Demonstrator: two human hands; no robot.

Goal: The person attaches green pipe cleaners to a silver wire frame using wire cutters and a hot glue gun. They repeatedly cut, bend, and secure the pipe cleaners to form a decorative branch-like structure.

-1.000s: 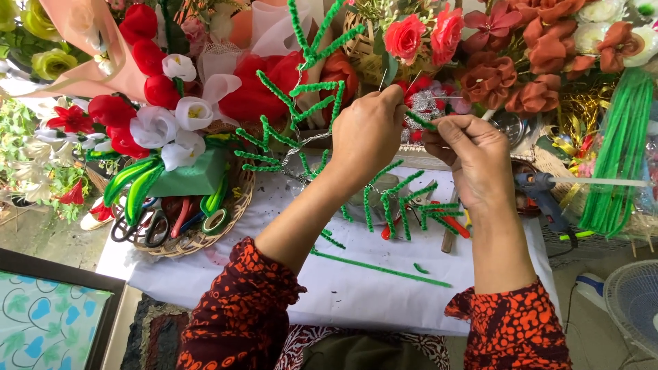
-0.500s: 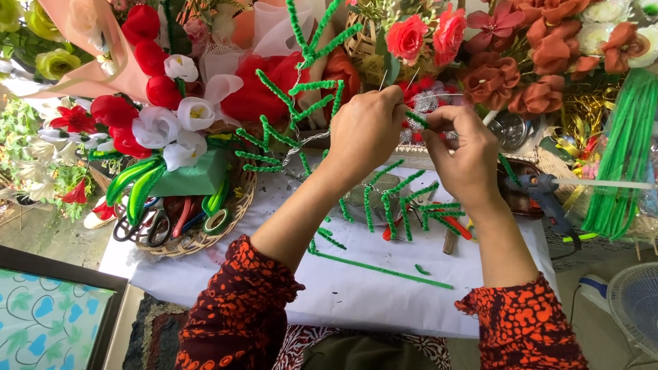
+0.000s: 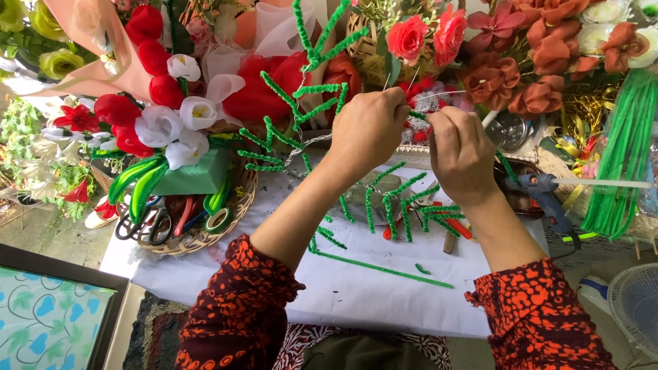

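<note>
Both hands are raised over the far edge of the bench (image 3: 226,281), which is covered in white paper. The left hand (image 3: 367,130) is closed, pinching a green fuzzy stem (image 3: 312,92) with side twigs. The right hand (image 3: 460,152) is closed too, pinching a short green piece (image 3: 419,115) just beside the left fingers. A basket (image 3: 205,236) with scissors (image 3: 140,226) sits at the left edge, a glue gun (image 3: 541,185) at the right.
</note>
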